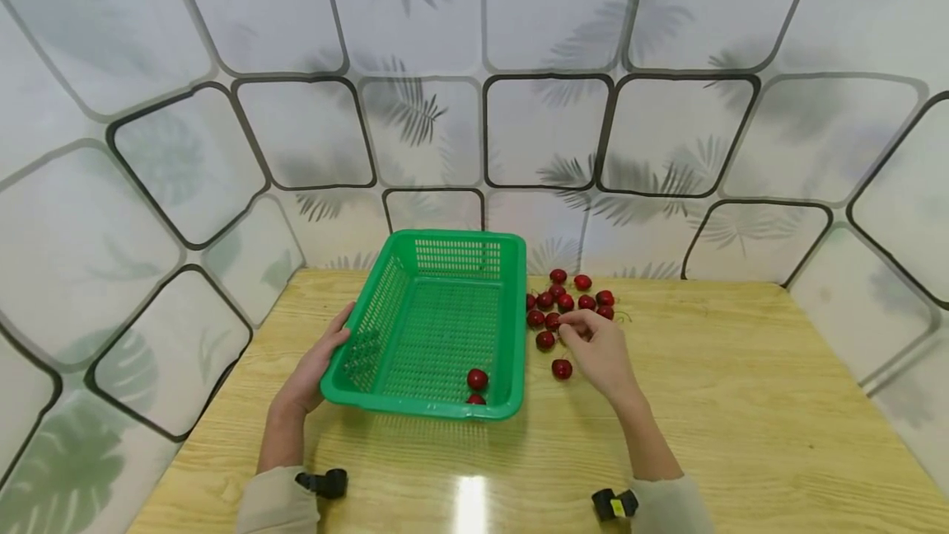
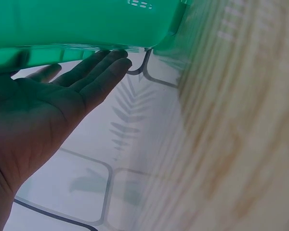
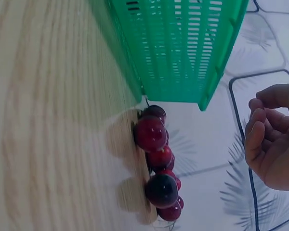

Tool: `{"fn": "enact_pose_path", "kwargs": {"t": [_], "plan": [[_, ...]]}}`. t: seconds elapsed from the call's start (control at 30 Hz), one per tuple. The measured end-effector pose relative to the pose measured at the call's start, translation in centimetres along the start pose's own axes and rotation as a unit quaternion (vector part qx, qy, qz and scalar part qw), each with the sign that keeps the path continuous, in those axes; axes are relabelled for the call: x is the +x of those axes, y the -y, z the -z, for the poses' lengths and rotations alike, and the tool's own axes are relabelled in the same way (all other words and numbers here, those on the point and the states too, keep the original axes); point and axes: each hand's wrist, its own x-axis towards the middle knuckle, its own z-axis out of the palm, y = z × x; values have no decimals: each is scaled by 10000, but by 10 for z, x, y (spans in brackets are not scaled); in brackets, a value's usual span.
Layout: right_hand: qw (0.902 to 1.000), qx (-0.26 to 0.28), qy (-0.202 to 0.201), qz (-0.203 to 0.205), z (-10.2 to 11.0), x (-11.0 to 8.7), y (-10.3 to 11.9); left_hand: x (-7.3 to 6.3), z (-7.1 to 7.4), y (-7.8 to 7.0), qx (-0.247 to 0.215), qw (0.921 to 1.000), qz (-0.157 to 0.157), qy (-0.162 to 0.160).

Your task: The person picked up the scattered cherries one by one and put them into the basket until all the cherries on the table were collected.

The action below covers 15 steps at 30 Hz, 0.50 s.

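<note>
A green plastic basket (image 1: 426, 406) with slotted walls stands in front of me. Along its left side is my left hand (image 1: 315, 365), its long fingers (image 2: 103, 82) extended against the outer wall under the rim. Several dark red cherries (image 1: 566, 303) lie in a loose cluster to the right of the basket. Over the near part of that cluster hovers my right hand (image 1: 596, 353), fingers loosely bent. In the right wrist view nothing shows between thumb and fingers (image 3: 254, 139), and the cherries (image 3: 151, 134) sit apart below. Two cherries (image 1: 477, 379) rest inside the basket's near right corner.
One cherry (image 1: 561, 369) lies nearer to me than the rest, beside my right wrist. The light wooden table (image 1: 741, 402) extends to the right. Patterned wall covering (image 1: 544, 130) with leaf prints closes off the back and sides.
</note>
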Motion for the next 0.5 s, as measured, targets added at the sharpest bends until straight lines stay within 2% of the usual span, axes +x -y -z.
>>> {"fn": "enact_pose_path", "kwargs": {"t": [0.33,0.5], "plan": [[9948,-928,244,-349,22,2,-13,0,1,1,66,10000,-8,11],[9912,-1141,366,-562,33,2,-18,0,1,1,78,10000,-48,20]]}}
